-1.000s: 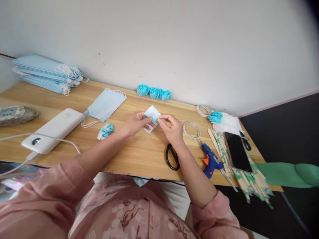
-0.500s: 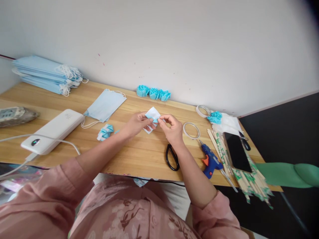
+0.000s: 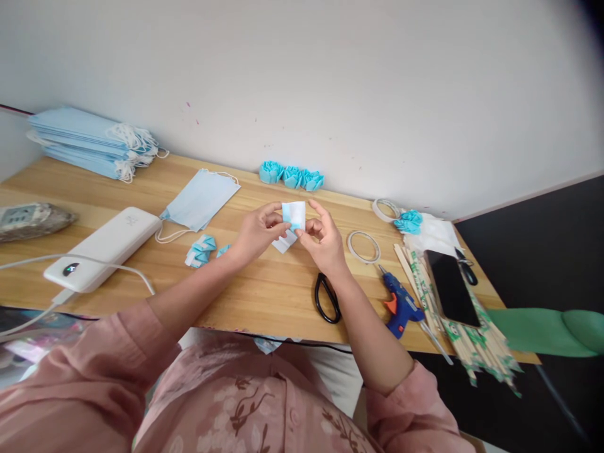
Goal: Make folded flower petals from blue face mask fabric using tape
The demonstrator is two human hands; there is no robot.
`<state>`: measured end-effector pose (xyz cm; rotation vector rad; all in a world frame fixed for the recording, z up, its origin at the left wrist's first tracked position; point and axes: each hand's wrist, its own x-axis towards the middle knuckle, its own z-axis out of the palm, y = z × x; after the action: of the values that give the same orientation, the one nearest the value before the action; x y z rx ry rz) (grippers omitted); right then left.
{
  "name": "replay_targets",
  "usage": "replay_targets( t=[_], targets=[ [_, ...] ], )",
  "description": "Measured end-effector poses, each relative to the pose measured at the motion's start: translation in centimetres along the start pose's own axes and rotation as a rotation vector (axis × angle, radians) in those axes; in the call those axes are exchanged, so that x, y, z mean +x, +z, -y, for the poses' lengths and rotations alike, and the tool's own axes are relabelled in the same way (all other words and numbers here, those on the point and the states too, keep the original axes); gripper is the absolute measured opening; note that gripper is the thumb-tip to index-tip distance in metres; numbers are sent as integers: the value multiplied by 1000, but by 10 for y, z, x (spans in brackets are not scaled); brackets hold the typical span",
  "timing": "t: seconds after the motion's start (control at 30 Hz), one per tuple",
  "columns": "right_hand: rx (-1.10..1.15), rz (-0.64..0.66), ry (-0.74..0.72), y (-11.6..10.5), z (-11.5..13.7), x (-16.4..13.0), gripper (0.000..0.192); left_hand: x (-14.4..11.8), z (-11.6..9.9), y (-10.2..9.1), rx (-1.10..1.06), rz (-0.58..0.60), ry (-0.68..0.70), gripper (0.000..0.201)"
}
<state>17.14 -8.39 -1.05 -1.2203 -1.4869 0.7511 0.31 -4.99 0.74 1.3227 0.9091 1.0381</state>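
Both hands' fingertips [image 3: 278,221] around mask piece [image 3: 294,214]

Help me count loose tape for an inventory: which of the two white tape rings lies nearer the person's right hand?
The tape ring just beyond the blue glue gun, close beside the right hand. The other ring lies farther back by the wall, next to a blue folded flower.

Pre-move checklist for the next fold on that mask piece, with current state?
1. Left hand pinches the folded mask piece: ok.
2. Right hand pinches it from the other side: ok.
3. Piece held above the table, not resting on it: ok.
4. Crease lined up: cannot tell, fingers cover it.
5. Scissors and glue gun lie apart from both hands: ok.
6. Finished folded bits lie apart from the left hand: ok.
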Motion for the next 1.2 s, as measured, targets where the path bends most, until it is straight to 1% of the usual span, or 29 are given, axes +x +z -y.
replay_targets(
  t=[0.1, 0.2, 0.27, 0.37, 0.47, 0.53, 0.63, 0.77, 0.87, 0.97, 1.07, 1.2],
  targets=[
    [49, 53, 47, 1, -1, -1, 71, 1, 3, -1, -86, 5, 24, 53],
    [122, 57, 68, 1, -5, -1, 76, 3, 7, -2, -187, 76, 6, 58],
    [164, 52, 84, 1, -6, -1, 78, 4, 10, -2, -218, 106, -33, 53],
    [169, 44, 111, 0, -6, 0, 76, 4, 10, -2, -161, 113, -88, 36],
    [179, 66, 124, -1, -5, 1, 68, 3, 7, -2, -85, 107, -105, 36],
    [199, 69, 122, -3, -3, 2, 54, 3, 5, -3, -42, 104, -98, 37],
    [195, 18, 105, -6, -1, 4, 38, 2, 3, -3, 79, 117, -63, 30],
    [140, -25, 98, -8, 1, 4, 27, -1, -1, -2, 244, 135, 19, 21],
    [96, -42, 101, -7, -1, 4, 22, -2, -1, -2, 266, 133, 34, 21],
    [84, -47, 84, -7, -5, 4, 20, 0, 1, -3, 225, 141, -11, 26],
    [65, -47, 76, -7, -6, 4, 20, 1, 3, -3, 161, 134, -51, 30],
    [97, -36, 73, -6, -1, 3, 23, 0, 2, -3, 159, 129, -31, 30]
  ],
)
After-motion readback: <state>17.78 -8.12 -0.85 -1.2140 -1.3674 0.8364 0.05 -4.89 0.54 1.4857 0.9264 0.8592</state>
